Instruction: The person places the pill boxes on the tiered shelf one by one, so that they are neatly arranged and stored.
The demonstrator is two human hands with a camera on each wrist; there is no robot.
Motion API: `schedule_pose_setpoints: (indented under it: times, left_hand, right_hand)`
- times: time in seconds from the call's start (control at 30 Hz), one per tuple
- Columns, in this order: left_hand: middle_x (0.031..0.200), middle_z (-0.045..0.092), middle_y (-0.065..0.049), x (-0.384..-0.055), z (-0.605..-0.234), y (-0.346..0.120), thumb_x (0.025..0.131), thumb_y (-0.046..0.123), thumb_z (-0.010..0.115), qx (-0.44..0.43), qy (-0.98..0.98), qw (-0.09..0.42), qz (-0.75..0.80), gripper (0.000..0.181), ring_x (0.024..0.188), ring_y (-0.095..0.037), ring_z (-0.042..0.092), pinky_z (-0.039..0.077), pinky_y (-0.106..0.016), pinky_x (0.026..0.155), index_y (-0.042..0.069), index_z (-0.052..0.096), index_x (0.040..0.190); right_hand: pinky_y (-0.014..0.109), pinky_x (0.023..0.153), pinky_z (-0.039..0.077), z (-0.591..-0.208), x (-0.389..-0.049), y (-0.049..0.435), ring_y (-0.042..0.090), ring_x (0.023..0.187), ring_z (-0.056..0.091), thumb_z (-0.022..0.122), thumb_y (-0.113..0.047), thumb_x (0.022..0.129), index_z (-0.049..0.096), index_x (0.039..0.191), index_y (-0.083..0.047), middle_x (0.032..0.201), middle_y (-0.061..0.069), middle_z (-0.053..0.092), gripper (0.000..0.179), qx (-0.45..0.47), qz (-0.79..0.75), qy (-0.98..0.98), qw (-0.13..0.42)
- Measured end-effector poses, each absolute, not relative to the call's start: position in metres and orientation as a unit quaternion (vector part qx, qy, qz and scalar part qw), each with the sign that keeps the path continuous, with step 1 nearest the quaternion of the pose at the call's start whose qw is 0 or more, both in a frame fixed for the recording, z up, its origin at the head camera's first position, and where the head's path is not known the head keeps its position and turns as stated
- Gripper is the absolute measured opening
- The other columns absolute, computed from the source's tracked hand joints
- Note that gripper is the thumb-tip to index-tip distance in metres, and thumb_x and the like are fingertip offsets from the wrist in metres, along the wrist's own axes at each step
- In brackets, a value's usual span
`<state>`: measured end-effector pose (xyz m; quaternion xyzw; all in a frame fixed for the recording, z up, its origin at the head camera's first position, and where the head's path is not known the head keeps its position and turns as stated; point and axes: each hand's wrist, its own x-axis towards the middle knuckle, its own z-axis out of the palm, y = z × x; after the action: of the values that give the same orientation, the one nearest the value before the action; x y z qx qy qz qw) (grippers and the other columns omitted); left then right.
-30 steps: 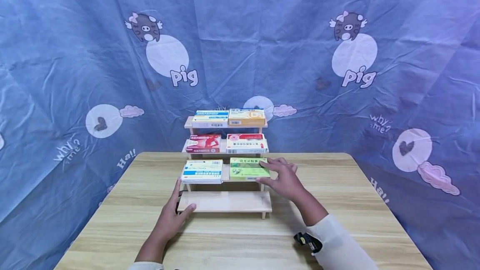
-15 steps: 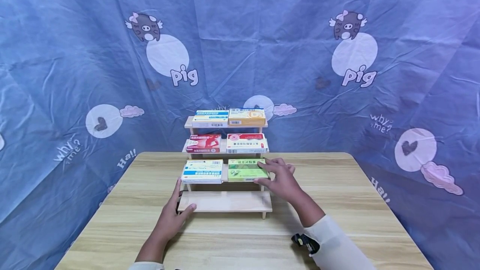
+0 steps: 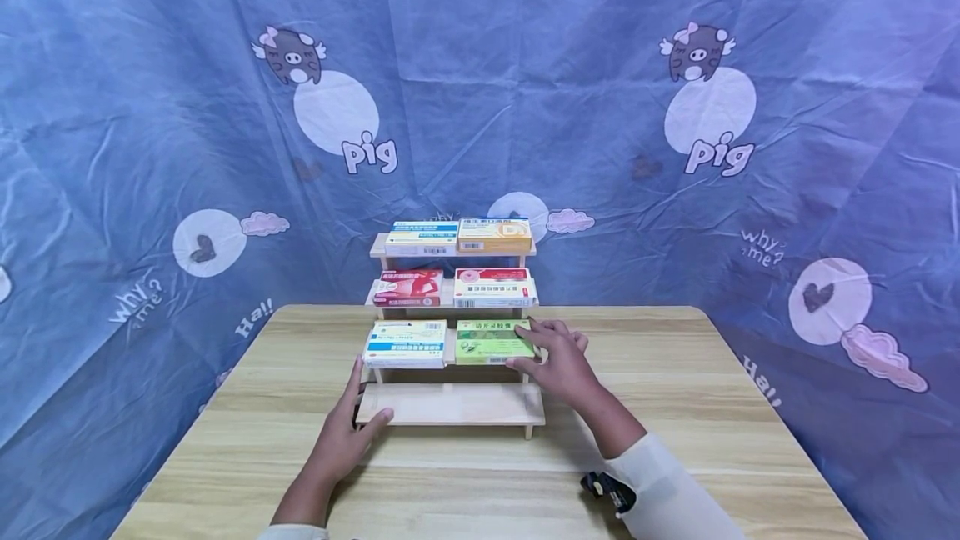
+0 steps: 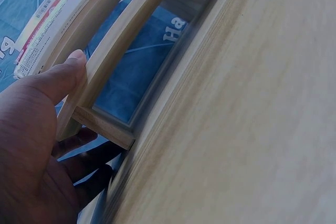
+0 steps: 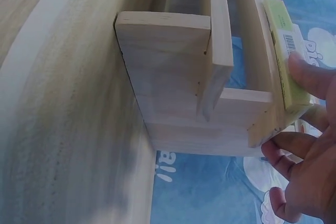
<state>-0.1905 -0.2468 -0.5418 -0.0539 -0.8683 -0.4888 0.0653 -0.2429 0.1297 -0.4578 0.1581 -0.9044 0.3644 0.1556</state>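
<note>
A stepped wooden display rack (image 3: 450, 404) stands on the table. My left hand (image 3: 336, 444) grips the left end of its lowest step; in the left wrist view, the thumb lies along the board and the fingers reach round the end. With thumb and fingers, my right hand (image 3: 564, 367) pinches the right end of a green medicine box (image 3: 487, 342), which lies flat on the second step from the bottom. In the right wrist view, the thumb presses the front side of that green box (image 5: 286, 59). To its left, across a small gap, lies a white-and-blue medicine box (image 3: 405, 345).
One step higher sit a red medicine box (image 3: 407, 287) and a red-and-white one (image 3: 492, 287). The top step carries a white-and-blue box (image 3: 422, 237) and an orange-and-white box (image 3: 494, 235). Behind the wooden table (image 3: 660, 407) hangs a blue patterned cloth (image 3: 480, 90).
The green box has shifted slightly left and now sits straighter on its step, the right hand moving along with it. My left hand keeps its place on the rack.
</note>
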Motion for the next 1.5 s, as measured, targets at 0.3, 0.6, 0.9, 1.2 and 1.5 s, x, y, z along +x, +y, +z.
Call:
schedule_pose_setpoints:
  times: [0.3, 0.6, 0.9, 1.2, 1.5]
  left_hand:
    - [0.171, 0.041, -0.027, -0.1885, -0.5379, -0.2464, 0.105, 0.042, 0.074, -0.049, -0.867, 0.058, -0.493, 0.105, 0.149, -0.050, 0.054, 0.040, -0.066, 0.124, 0.032, -0.001, 0.178]
    - [0.170, 0.044, -0.027, -0.1871, -0.5366, -0.2463, 0.106, 0.041, 0.074, -0.051, -0.867, 0.057, -0.493, 0.105, 0.148, -0.047, 0.057, 0.045, -0.062, 0.121, 0.033, -0.002, 0.177]
    - [0.171, 0.041, -0.028, -0.1872, -0.5358, -0.2462, 0.105, 0.042, 0.074, -0.049, -0.867, 0.056, -0.493, 0.106, 0.150, -0.050, 0.054, 0.041, -0.065, 0.124, 0.030, -0.001, 0.178]
    - [0.173, 0.039, -0.027, -0.1880, -0.5359, -0.2464, 0.105, 0.044, 0.074, -0.048, -0.867, 0.055, -0.494, 0.106, 0.151, -0.050, 0.052, 0.038, -0.066, 0.125, 0.031, -0.001, 0.178]
    - [0.172, 0.040, -0.028, -0.1871, -0.5352, -0.2459, 0.105, 0.042, 0.075, -0.046, -0.865, 0.053, -0.497, 0.106, 0.151, -0.050, 0.052, 0.038, -0.065, 0.125, 0.035, -0.002, 0.177]
  right_hand:
    - [0.063, 0.106, 0.019, -0.4567, -0.2425, 0.1303, 0.041, 0.143, 0.052, 0.091, -0.026, 0.090, 0.071, 0.146, -0.011, 0.157, 0.023, 0.062, 0.061, 0.159, 0.366, -0.905, 0.149]
    - [0.068, 0.111, 0.019, -0.4544, -0.2430, 0.1312, 0.043, 0.149, 0.046, 0.092, -0.027, 0.090, 0.071, 0.147, -0.011, 0.158, 0.024, 0.060, 0.062, 0.147, 0.375, -0.907, 0.124]
    - [0.069, 0.112, 0.019, -0.4591, -0.2447, 0.1342, 0.043, 0.149, 0.043, 0.094, -0.024, 0.087, 0.072, 0.146, -0.012, 0.158, 0.023, 0.060, 0.064, 0.143, 0.413, -0.891, 0.123]
    - [0.072, 0.113, 0.019, -0.4626, -0.2479, 0.1376, 0.047, 0.155, 0.035, 0.096, -0.027, 0.086, 0.073, 0.145, -0.015, 0.170, 0.019, 0.048, 0.065, 0.141, 0.429, -0.885, 0.113]
    - [0.079, 0.116, 0.020, -0.4621, -0.2497, 0.1371, 0.050, 0.157, 0.030, 0.096, -0.022, 0.085, 0.073, 0.144, -0.010, 0.173, 0.021, 0.040, 0.064, 0.148, 0.443, -0.877, 0.110]
